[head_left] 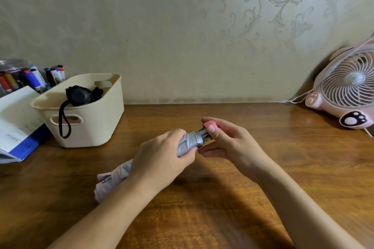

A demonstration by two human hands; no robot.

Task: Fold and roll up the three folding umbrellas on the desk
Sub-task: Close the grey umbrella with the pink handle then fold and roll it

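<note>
The left hand (162,153) comes in from the lower left, palm down, with its fingers curled round the middle of a compact folding umbrella with silver-and-lilac fabric (189,141), gripping the wrapped canopy. The right hand (226,143) meets it from the lower right and closes on the umbrella's upper end. Its thumb presses over the pink end piece (209,123) and its other fingers curl beneath the exposed metal rib tips. The umbrella lies on a diagonal, its lilac lower end (110,180) down by the left forearm, at or just above the brown wooden desk (263,168); contact there cannot be confirmed. Its upper end is raised towards the wall. Bare desk surface extends behind both hands up to the wall edge and to the right of the right forearm. At the far left, white papers on a blue folder (18,127) lie near the desk's edge. Behind them a clear jar (12,66) holds assorted marker pens (36,79). Just beside the folder stands a cream plastic basket with handle slots (91,127). It contains a rolled black folding umbrella (80,96), whose black wrist strap (63,121) hangs over the front rim. At the far right, a pink desk fan with paw-shaped feet (348,91) leans against the patterned wall, well apart from the hands.
</note>
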